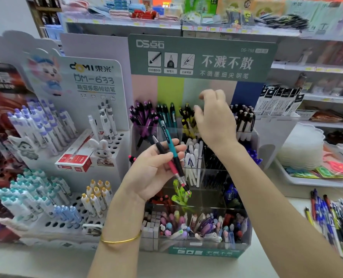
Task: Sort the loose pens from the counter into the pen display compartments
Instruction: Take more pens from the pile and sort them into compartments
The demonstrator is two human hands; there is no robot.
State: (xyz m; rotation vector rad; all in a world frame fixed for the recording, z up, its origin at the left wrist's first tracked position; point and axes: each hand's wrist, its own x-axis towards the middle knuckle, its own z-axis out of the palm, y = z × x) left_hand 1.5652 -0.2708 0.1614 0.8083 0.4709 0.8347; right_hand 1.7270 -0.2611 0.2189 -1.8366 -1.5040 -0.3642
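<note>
Left hand (156, 169) pinches two pens between thumb and fingers: teal pen (167, 139) and dark pen (159, 147), tips down. Right hand (214, 121) hovers loosely spread and seemingly empty over the top row of the pen display (204, 252), centre frame. Loose pens (337, 221) lie on the table (46, 261), lower right.

Best approach: take the teal pen singly and drop it upright among the matching teal pens (166, 115), not the yellow ones alongside.

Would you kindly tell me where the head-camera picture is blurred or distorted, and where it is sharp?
Head view: sharp in the middle, on the green display header and the teal pen in the left hand; the loose pens at the right edge and the top shelves are smeared; wide-angle bending curves the shelf lines; lighting even, no hard shadows.
</note>
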